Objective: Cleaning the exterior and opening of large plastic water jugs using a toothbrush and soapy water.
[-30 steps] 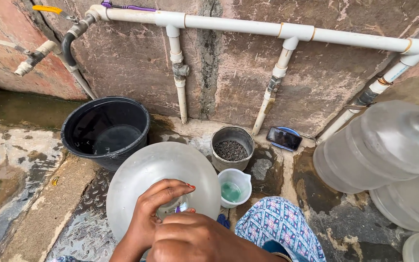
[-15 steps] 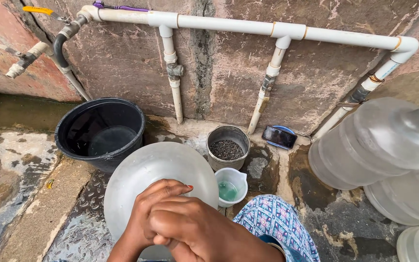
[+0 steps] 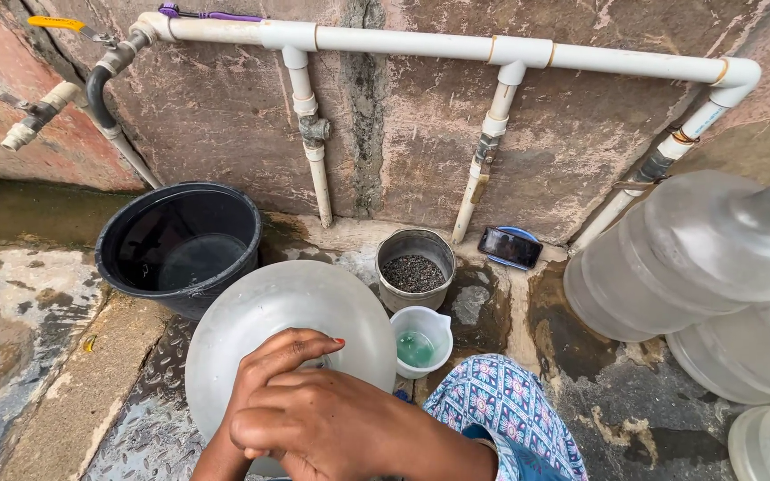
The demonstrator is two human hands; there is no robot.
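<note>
Hands (image 3: 314, 419) stacked and closed over the mouth of the clear water jug (image 3: 269, 312), I press squarely so it stays upright.

A large translucent water jug (image 3: 287, 334) is seen from above, its rounded, cloudy-clear shoulder filling the lower middle of the view. It is stood upright on the wet patterned ground, just in front of a black bucket. Its neck is covered by both hands: the left hand (image 3: 274, 374) is curled over the mouth, fingers bent down onto it, and the right hand (image 3: 331, 428) is laid over the left. The opening itself is hidden beneath the hands. The jug's wall is smooth and faintly grey-white, with no cap visible.
</note>
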